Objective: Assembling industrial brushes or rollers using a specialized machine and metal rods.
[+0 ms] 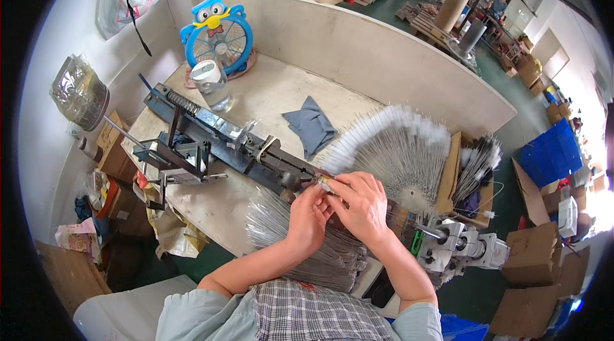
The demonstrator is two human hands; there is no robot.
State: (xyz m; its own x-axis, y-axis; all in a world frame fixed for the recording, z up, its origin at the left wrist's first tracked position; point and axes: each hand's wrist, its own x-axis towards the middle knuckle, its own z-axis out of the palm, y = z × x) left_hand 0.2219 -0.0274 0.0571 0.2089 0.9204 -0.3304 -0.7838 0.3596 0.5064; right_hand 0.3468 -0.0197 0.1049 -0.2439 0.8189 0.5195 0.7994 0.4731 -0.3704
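Note:
My left hand (308, 216) and my right hand (361, 203) meet at the near right end of a long dark metal bench device (236, 139). Fingers on both hands are bent and pinched together around a small piece by the device's tip; what it is, I cannot make out. Under my hands and forearms lies a thick bundle of thin grey metal wires (265, 219). Just beyond my right hand, a wide fan of thin wires with white ends (403, 149) spreads over the table. A rubber band (265, 148) is wrapped round the device.
A hand crank (157, 191) juts from the device's left side. Behind it stand a lidded clear jar (214, 85) and a blue cartoon fan (220, 40). A grey cloth (310, 127) lies mid-table. To the right are a carton of wires (473, 175) and a silver machine (460, 245).

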